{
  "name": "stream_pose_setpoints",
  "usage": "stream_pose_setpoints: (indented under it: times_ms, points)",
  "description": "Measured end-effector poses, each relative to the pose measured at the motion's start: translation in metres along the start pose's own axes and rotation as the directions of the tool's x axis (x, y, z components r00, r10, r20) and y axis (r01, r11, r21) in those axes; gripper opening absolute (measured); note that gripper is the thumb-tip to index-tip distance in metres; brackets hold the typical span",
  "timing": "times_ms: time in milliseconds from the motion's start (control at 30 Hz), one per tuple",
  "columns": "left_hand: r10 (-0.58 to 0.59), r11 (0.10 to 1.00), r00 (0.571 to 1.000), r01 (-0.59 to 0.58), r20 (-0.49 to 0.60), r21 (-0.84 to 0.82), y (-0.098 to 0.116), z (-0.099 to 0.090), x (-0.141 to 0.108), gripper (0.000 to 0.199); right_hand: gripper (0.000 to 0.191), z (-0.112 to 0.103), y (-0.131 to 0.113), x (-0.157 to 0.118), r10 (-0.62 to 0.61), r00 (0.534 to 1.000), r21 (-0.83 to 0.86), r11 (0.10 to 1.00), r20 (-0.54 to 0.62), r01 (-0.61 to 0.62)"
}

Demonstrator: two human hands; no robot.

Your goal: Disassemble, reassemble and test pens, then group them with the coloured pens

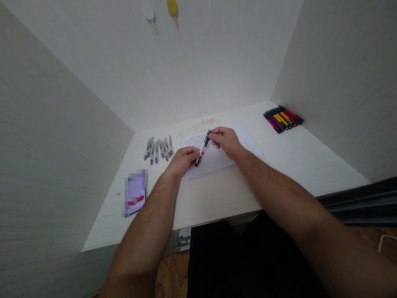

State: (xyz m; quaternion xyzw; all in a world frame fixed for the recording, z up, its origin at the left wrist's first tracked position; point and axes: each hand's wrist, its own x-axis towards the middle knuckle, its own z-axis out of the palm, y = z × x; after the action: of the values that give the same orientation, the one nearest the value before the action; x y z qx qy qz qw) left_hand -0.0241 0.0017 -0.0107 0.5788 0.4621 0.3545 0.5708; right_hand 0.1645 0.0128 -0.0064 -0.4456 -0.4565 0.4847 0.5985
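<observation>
A white pen (pixel 202 150) with a black cap is held at a slant above the paper. My left hand (pixel 185 160) is closed on its lower, black-ended part. Up at the cap end, my right hand (pixel 225 140) pinches the black cap between thumb and fingers. Beneath both hands lie white sheets of paper (pixel 225 159), with lines of handwriting at the upper left. Several clear, grey-looking pens (pixel 157 150) lie in a loose row to the left of my left hand.
Several coloured pens (pixel 283 118), red, yellow and blue with black ends, lie together at the right wall. A pixelated phone-like device (pixel 135 192) is at the left, beside a small orange speck (pixel 118 193). White and yellow hooks (pixel 173 7) are on the back wall.
</observation>
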Motion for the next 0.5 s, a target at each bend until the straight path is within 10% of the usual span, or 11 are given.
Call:
stream_pose_setpoints:
  times_ms: [500]
  points:
    - [-0.012, 0.999, 1.000, 0.011, 0.018, 0.035, 0.0015, 0.0006, -0.0010, 0.022, 0.013, -0.0006, 0.0003, -0.0002, -0.005, 1.000, 0.026, 1.000, -0.004, 0.005]
